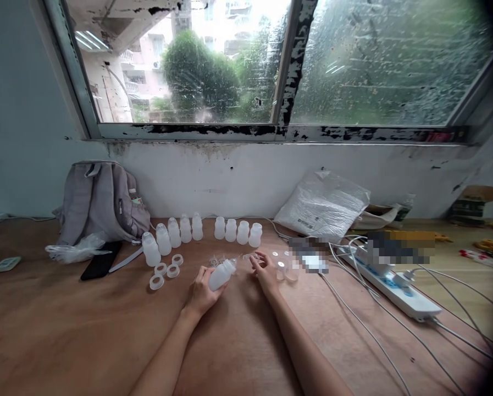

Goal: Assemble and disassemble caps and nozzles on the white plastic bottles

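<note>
My left hand [202, 291] is closed round a frosted white baby bottle [219, 276], tilted with its top toward the right; a clear teat seems to show at the top. Beside it, my right hand [265, 270] has its fingers bent together at a small clear piece [246, 257], too small to name surely. Behind the bottle lie several clear teats [214, 260]. White collar rings [156, 282] lie in a group to the left. Clear caps [292, 274] and small white discs [281, 264] sit right of my right hand.
Capped bottles [162, 238] stand in a curved row at the back, with open bottles [242, 232] to their right. A grey backpack [100, 198], plastic bag [79, 248] and black phone [101, 262] are left. Right are a silver bag [322, 203], cables and a power strip [411, 297].
</note>
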Motion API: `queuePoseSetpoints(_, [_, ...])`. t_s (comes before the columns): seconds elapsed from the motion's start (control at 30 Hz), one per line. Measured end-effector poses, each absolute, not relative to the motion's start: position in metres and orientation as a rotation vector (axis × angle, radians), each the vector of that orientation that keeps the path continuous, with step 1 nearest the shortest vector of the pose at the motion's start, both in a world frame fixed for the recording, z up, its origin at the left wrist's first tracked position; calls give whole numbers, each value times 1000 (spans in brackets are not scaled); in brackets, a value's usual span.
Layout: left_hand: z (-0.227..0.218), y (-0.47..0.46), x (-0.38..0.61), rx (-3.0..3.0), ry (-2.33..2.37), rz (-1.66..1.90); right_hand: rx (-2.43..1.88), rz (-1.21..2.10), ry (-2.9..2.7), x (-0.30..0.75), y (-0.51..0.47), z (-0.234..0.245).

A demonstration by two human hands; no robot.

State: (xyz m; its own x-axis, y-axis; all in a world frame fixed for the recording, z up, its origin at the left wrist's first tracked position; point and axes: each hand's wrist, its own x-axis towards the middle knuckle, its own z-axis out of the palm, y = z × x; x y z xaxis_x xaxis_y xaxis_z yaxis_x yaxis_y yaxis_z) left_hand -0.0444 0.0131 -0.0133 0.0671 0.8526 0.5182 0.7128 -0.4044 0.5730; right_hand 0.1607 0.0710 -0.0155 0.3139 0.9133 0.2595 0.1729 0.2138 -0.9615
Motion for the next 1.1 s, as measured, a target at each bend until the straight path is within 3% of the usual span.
queuePoseSetpoints(0.1, [-13,14,-45,2172,1561,1258,-1066,983,-954,154,67,-9])
queuePoseSetpoints(0.23, [-13,13,-45,2215,1530,1181,-961,1104,-914,147,61,-4])
queuePoseSetpoints(1.1, [-13,9,-42,2274,1412,1258,-975,1267,-1042,135,47,3])
